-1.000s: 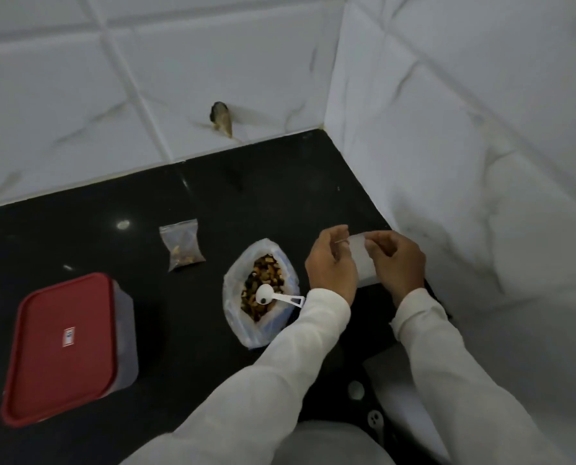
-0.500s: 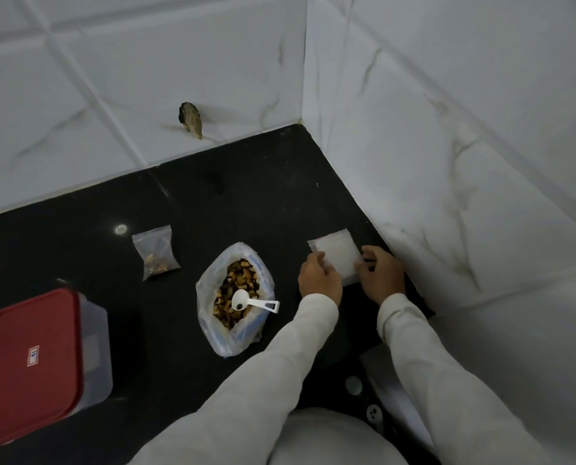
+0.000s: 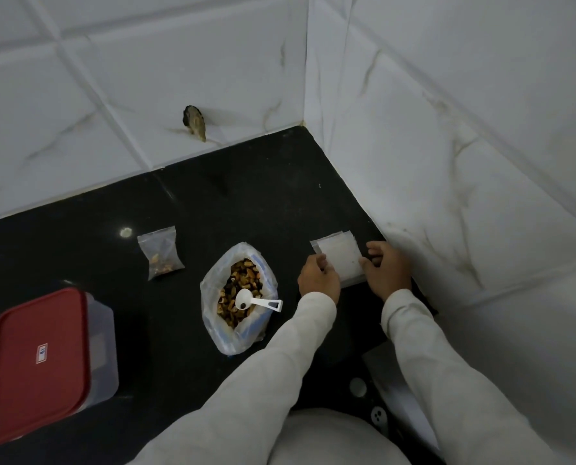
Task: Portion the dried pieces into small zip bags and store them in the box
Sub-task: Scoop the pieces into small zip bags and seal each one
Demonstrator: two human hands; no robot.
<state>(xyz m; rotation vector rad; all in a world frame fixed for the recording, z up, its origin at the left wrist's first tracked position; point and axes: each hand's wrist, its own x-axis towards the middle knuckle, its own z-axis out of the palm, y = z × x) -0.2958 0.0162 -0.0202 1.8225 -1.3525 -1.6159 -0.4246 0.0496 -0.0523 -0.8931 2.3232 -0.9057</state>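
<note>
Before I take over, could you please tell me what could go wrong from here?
The left sleeve lies near the scoop handle jutting from the open bag; a sweep might tip it and spill pieces. The left hand and right hand touch the stack of empty bags, so two could lift together.

Black polished countertop (image 3: pixel 233 209) in a corner, white marble-veined wall tiles (image 3: pixel 447 112), chipped hole (image 3: pixel 195 122), dim light

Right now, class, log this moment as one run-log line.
left hand: at empty bag stack, left edge; right hand: same stack, right edge; filled zip bag: on counter; box: closed; scoop: in open bag
</note>
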